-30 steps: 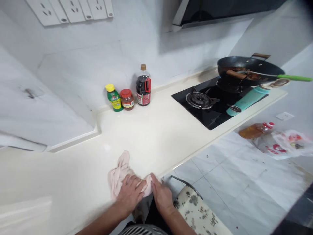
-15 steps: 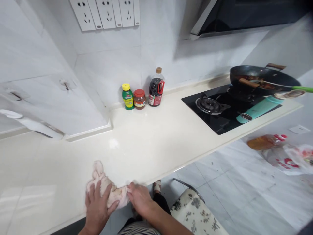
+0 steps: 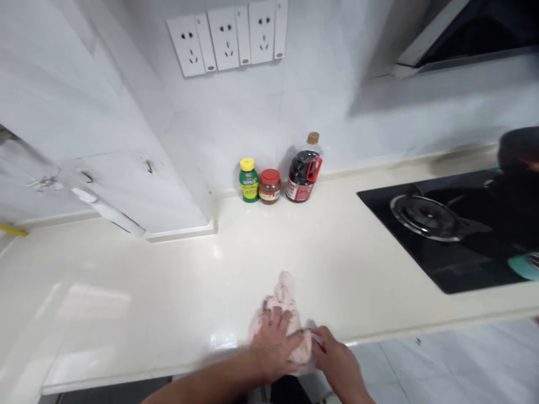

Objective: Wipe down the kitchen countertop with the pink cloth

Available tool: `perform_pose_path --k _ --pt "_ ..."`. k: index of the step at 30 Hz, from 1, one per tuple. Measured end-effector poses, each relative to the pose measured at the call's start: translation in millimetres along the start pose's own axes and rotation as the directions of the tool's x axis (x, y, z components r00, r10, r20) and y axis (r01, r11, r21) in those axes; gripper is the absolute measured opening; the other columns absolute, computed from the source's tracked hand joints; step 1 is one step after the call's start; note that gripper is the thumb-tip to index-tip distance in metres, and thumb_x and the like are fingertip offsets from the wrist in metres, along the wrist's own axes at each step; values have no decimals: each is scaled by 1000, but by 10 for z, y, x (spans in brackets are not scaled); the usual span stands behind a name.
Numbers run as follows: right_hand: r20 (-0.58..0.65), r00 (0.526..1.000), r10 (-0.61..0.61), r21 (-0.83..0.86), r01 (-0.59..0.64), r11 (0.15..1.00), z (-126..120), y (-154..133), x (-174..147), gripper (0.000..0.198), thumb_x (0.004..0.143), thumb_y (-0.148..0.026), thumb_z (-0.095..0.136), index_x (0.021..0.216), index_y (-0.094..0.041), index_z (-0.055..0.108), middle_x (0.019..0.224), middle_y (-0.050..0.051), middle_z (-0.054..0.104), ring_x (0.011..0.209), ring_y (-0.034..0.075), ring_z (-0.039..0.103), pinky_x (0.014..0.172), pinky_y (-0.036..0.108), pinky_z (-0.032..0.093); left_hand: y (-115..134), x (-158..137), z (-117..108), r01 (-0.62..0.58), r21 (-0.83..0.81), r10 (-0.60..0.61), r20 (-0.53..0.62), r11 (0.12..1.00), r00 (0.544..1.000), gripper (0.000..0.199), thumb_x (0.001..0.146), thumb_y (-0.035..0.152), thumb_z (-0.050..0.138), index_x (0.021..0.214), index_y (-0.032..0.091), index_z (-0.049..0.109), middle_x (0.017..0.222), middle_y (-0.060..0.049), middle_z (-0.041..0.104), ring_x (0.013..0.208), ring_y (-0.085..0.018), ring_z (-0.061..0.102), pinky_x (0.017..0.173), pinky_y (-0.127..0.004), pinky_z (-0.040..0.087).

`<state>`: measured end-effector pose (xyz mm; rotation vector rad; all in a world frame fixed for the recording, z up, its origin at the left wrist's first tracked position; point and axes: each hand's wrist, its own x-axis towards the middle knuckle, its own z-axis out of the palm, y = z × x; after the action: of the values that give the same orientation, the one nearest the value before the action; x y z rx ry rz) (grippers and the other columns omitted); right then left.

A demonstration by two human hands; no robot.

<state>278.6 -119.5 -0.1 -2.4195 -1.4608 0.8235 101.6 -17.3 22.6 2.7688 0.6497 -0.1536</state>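
Note:
A crumpled pale pink cloth [image 3: 284,303] lies on the white counter [image 3: 177,297] near its front edge. My left hand [image 3: 274,343] rests on top of the cloth, palm down, its fingers spread over the folds. At the cloth's right end, my right hand [image 3: 337,356] is closed in a pinch on the edge of the fabric. Part of the cloth is hidden beneath my left hand.
Against the wall stand a green bottle with a yellow cap [image 3: 249,182], a red-lidded jar [image 3: 269,188] and a dark sauce bottle [image 3: 302,174]. A black gas hob [image 3: 433,224] is to the right. A white knife-like object [image 3: 113,216] leans at left.
The camera view has swung left, so the wok is mostly out of view. Both hands and the cloth have moved right along the counter relative to the bottles.

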Motion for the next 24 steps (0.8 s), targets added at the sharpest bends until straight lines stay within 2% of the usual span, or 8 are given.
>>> perform_pose_path --k 2,4,7,9,14,19,22,24 --pt "10 1000 0 -6 1 1000 -56 172 106 26 96 -34 33 101 -26 57 75 2 72 69 23 69 58 30 38 59 151 29 -36 7 37 -47 999 998 70 83 71 52 143 33 47 154 -13 39 138 -44 34 105 -65 30" --pt "-9 1000 -27 -19 27 999 -84 207 211 29 97 -35 31 101 -26 57 75 3 72 66 24 68 58 31 38 57 194 101 -30 4 30 -107 1000 994 67 84 71 50 140 33 50 152 -11 43 136 -41 36 106 -63 30" --pt "-49 994 -94 -22 93 995 -52 -38 384 34 98 -36 27 103 -25 59 75 4 71 65 24 67 60 32 41 -60 84 233 71 -21 -74 -216 997 974 64 81 67 57 135 34 54 148 -7 48 134 -37 38 109 -59 29" --pt "-90 973 -211 18 214 977 32 -362 507 37 99 -35 26 106 -24 60 84 6 73 74 23 69 67 32 46 -216 -83 281 181 -43 -186 -290 983 939 64 77 67 62 131 34 57 145 -7 50 133 -38 39 109 -59 29" --pt "-190 814 -549 -43 552 833 392 -1263 628 38 93 -25 40 125 -21 61 117 12 68 105 27 63 92 41 48 -799 -793 160 454 -56 -435 -414 889 800 60 75 62 68 126 30 62 141 -11 53 132 -39 40 104 -57 34" --pt "-41 645 -763 -94 758 646 922 -1813 329 66 81 -22 63 143 -38 48 136 7 59 122 32 54 104 52 41 -1428 -1670 -42 637 15 -552 -484 771 679 51 79 53 68 124 27 64 138 -14 54 129 -38 43 100 -54 38" --pt "54 568 -821 -88 822 563 1223 -2057 199 65 80 -30 68 142 -38 50 151 6 46 135 34 43 111 55 34 -1772 -2083 -139 709 28 -618 -467 705 633 47 81 42 69 125 28 63 140 -12 53 131 -35 42 104 -51 37" --pt "93 531 -842 -84 847 525 1336 -2178 204 60 82 -34 68 140 -37 52 156 5 39 141 34 37 113 55 33 -2005 -2318 -228 747 -27 -693 -394 665 603 45 84 39 65 128 29 61 144 -10 50 135 -33 39 108 -50 34"
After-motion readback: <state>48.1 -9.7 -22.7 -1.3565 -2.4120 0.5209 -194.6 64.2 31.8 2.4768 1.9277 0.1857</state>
